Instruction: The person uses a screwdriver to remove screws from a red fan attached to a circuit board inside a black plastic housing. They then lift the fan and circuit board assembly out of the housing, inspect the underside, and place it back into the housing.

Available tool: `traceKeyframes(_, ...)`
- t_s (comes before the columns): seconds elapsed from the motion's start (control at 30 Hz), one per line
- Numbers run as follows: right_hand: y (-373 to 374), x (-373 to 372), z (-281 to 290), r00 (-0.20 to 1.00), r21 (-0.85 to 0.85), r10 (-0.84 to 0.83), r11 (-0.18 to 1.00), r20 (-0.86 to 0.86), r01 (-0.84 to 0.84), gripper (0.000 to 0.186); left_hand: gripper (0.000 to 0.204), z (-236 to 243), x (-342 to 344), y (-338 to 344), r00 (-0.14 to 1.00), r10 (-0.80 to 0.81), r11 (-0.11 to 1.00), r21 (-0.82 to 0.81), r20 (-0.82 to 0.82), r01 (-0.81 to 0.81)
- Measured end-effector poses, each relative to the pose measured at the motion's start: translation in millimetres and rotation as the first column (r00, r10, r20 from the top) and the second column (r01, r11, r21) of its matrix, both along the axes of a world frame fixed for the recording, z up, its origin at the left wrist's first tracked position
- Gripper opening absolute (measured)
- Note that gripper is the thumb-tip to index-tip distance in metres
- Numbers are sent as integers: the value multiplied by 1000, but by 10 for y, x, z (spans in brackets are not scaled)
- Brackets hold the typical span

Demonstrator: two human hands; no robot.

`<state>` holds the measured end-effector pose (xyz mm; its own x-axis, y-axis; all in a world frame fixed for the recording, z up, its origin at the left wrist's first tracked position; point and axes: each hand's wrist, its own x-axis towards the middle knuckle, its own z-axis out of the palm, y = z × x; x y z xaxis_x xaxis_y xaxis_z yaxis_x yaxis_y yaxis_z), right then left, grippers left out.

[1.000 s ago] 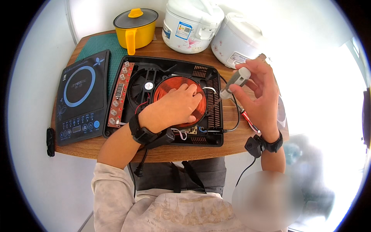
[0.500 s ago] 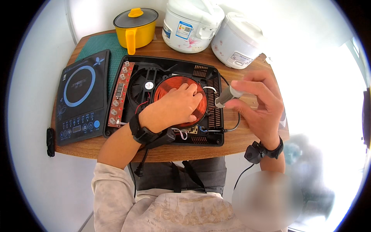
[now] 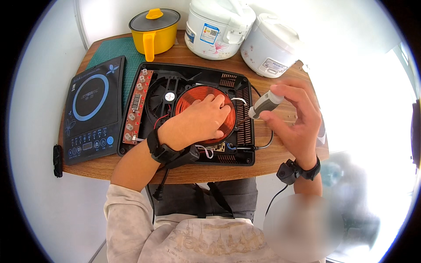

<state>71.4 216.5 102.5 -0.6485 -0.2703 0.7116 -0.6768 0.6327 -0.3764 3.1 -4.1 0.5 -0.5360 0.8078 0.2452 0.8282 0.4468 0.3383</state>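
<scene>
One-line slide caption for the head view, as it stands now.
Left hand on a copper-coloured coil inside an open black housing, right hand holding a grey-and-white screwdriver.

You wear a mottled beige top (image 3: pixel 127 215) with tan print (image 3: pixel 215 241), dark grey trousers (image 3: pixel 179 204) and black wrist straps (image 3: pixel 312 169) bearing corded devices (image 3: pixel 287 172).

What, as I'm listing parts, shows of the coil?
The coil is a flat, round winding of coppery wire, lying in the black case right of the fan. The left hand rests on it, hiding much of it. A white lead shows by its upper right edge; whether the screwdriver touches the coil is unclear.
</scene>
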Motion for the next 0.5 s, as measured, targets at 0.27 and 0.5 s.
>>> traceKeyframes(0.27, 0, 7, -39, 992, -115, 9, 993, 123, 5, 39, 52, -21, -8, -4, 1000, -1, 1000, -3, -4, 1)
traceKeyframes(0.5, 29, 78, -97, 976, -71, -12, 997, 219, 28, 41, 54, -18, -11, 4, 1000, -8, 1000, -3, 3, 8)
